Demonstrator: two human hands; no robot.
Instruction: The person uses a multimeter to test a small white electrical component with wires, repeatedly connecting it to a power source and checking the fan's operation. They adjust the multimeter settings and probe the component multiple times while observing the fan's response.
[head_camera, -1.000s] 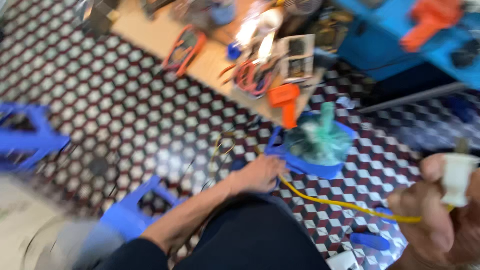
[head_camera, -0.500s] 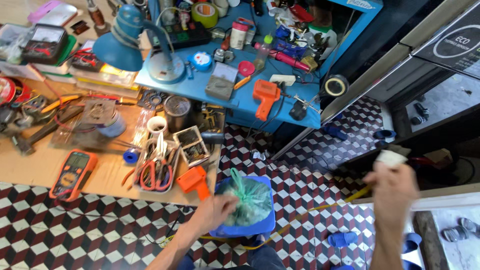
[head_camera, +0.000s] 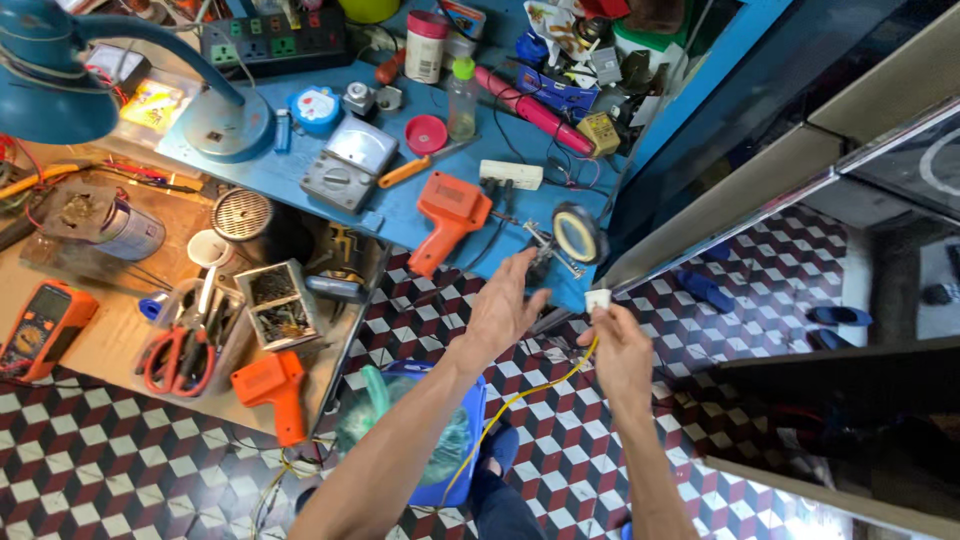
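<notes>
Left hand (head_camera: 500, 310) risen toward bench, blue bin (head_camera: 462, 440) (bagged scrap) below

The left hand (head_camera: 500, 305) had open air over the tiled floor (head_camera: 560, 440). Ahead, the magnifying glass (head_camera: 578, 233) and orange tool (head_camera: 447, 215) crowded the blue table (head_camera: 400, 215) edge; the right hand (head_camera: 620, 350) hung just beside.

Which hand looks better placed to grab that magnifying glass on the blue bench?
Probably the left hand. It is open and empty, with fingertips reaching close to the magnifying glass. The right hand is occupied, pinching a small white plug on a yellow cord.
</notes>
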